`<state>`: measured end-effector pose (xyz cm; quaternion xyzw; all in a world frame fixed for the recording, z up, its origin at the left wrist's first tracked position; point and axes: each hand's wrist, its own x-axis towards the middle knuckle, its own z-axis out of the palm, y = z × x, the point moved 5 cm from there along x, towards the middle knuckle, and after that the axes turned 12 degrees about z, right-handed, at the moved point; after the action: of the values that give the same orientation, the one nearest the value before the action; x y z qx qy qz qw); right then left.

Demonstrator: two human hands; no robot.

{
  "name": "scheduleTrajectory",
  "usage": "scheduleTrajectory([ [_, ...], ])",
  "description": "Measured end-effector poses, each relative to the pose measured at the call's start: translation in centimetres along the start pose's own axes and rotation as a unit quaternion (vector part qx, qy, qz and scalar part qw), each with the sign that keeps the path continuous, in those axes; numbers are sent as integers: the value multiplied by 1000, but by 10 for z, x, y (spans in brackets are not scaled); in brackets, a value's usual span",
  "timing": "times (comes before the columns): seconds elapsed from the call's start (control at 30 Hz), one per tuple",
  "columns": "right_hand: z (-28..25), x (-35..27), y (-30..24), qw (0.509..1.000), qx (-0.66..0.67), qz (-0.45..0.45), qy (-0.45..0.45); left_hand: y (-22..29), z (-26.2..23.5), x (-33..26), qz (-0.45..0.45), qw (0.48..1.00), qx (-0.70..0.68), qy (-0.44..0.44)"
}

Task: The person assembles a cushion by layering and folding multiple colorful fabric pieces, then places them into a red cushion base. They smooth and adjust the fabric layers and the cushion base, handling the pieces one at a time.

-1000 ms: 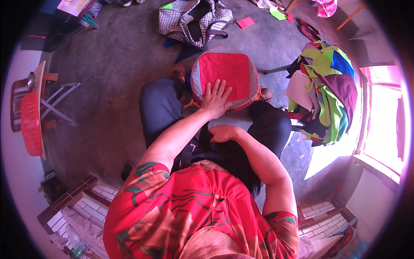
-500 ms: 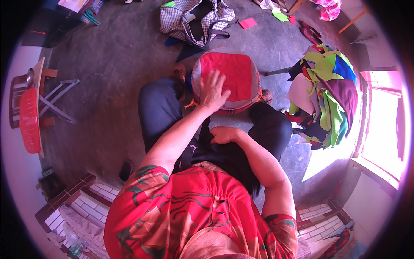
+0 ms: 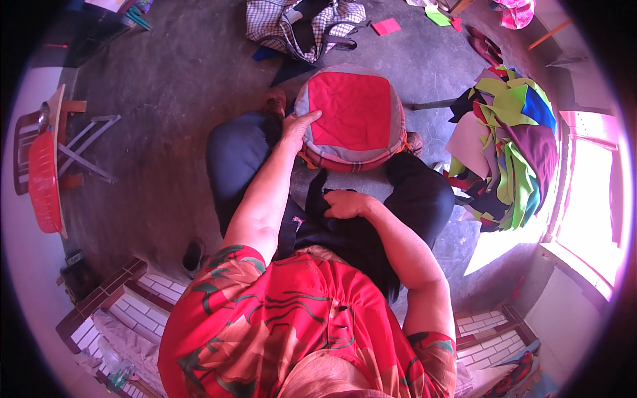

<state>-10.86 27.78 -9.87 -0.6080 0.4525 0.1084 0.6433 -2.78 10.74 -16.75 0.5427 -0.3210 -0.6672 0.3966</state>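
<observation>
Presently, the cushion [image 3: 355,109] is on the floor [image 3: 152,132], before the person's lap and between the two feet. It has a rounded square form, with a red panel on the top, a grey border around this panel and orange ties at the lower corners.

The left hand [image 3: 296,132] is at the left edge of the cushion. One digit is stretched over the grey border, and its tip reaches the red panel. The other fingers are mostly hidden at the side, so I cannot tell if they are spread or pinching the cover.

The right hand [image 3: 348,203] is low over the dark trousers [image 3: 242,159], apart from the cushion. Its fingers are bent inward and close together; whether they pinch the dark cloth, I cannot tell.

Toward the far edge of the floor lies a checked bag [image 3: 267,23] with its mouth open, and to the right of it a flat red piece [image 3: 386,26]. Nearer to the far right corner are a bright green piece [image 3: 436,16] and a pair of dark shoes [image 3: 484,46]. Along the right edge there is a high heap of cloth pieces [image 3: 507,146], in green, maroon, blue and pale pink. By the left edge is a red ribbed container [image 3: 44,182].
</observation>
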Motion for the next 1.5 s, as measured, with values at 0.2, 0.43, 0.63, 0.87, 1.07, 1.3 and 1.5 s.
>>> scheduleTrajectory([
  [0.2, 2, 4, -2, 1000, -4, 7, 5, 1, 4, 5, 60, 998, -7, -7],
  [0.43, -7, -5, -8, 1000, -7, 31, -3, 51, 32, -15, 156, 986, -51, -20],
  [0.63, -7, -5, -6, 999, -25, 17, 40, 90, 42, -30, 162, 979, -60, -112],
  [0.87, -14, 8, 17, 982, 32, 64, 176, 106, 34, -31, 160, 977, -86, -110],
  [1.07, -33, 1, 32, 896, 230, 144, 351, 136, 32, -41, 171, 974, -89, -123],
  [1.3, -31, 6, 30, 900, 241, 113, 346, 137, 28, -37, 177, 970, -106, -127],
  [1.5, -25, 12, 33, 898, 234, 123, 353, 131, 30, -35, 156, 975, -92, -132],
])
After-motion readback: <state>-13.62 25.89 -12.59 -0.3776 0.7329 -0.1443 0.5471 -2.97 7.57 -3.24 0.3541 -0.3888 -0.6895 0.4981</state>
